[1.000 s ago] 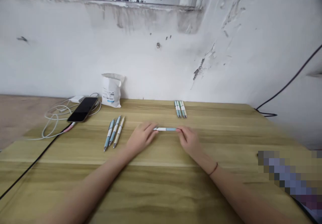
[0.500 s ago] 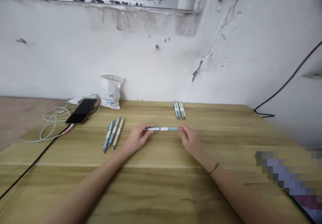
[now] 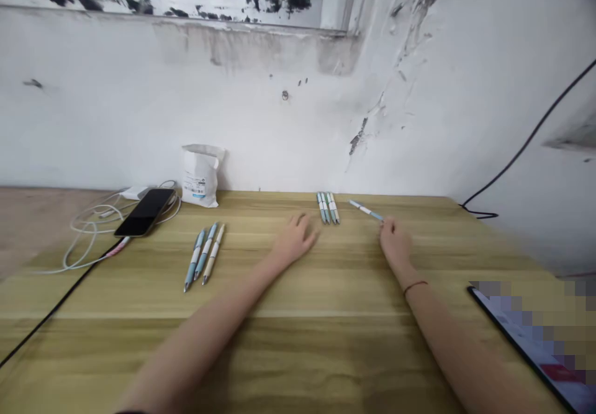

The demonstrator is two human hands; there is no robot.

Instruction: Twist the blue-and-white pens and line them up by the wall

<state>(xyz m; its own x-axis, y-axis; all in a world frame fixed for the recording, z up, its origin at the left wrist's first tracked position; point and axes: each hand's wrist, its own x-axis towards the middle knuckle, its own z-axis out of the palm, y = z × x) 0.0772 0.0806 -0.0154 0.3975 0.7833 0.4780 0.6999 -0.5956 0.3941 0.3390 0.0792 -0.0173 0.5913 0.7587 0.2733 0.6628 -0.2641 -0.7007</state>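
Right hand [image 3: 395, 243] fingers closed on lone pen [image 3: 366, 211]; left hand [image 3: 294, 240] open near four pens [image 3: 328, 208].

Gap between left hand [image 3: 294, 240] and the three pens [image 3: 203, 254] on the tabletop [image 3: 279, 339]: passable. Beyond those pens, a black phone [image 3: 144, 212] and white charging cable [image 3: 84, 231] obstruct the left side. Between the hands, a passage runs to the back, ending at the pen bundle [image 3: 328, 207]. The single pen [image 3: 366, 211] lies at the right hand [image 3: 395, 243]. White wall [image 3: 279, 135] limits forward reach. White bag [image 3: 200, 175] stands against it. Pixelated tablet [image 3: 512, 321] obstructs the front-right corner.
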